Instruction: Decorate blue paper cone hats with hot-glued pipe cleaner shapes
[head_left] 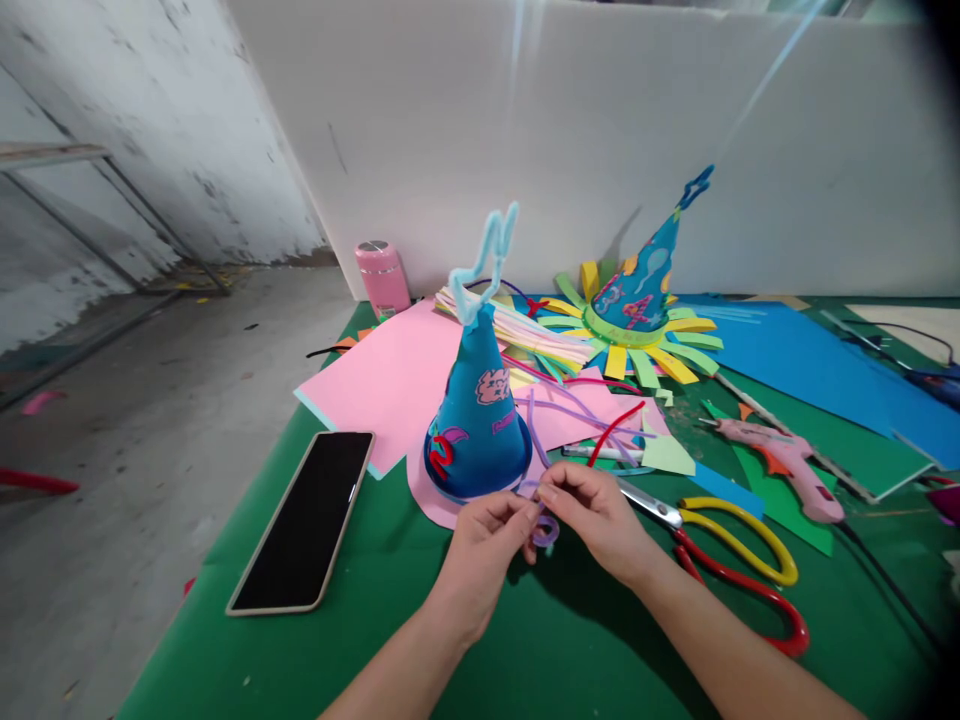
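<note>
Between my two hands, close to the front of the blue cone hat, is a purple pipe cleaner (547,532) bent into a small loop. My left hand (489,550) pinches it from the left, just below the hat's pink brim. From the right, my right hand (592,508) has its fingertips closed on the same purple piece. The blue cone hat (480,420) stands upright on a pink base (421,490), with a red figure and pink pieces on its side. A light blue pipe cleaner (491,255) zigzags up from its tip.
A black phone (304,520) lies left. Scissors (679,517) and a pink glue gun (799,465) lie right. Behind are a second cone hat (637,280) with a strip fringe, a pink bottle (383,280), pink paper (397,370) and blue sheets (810,360) on the green table (390,620).
</note>
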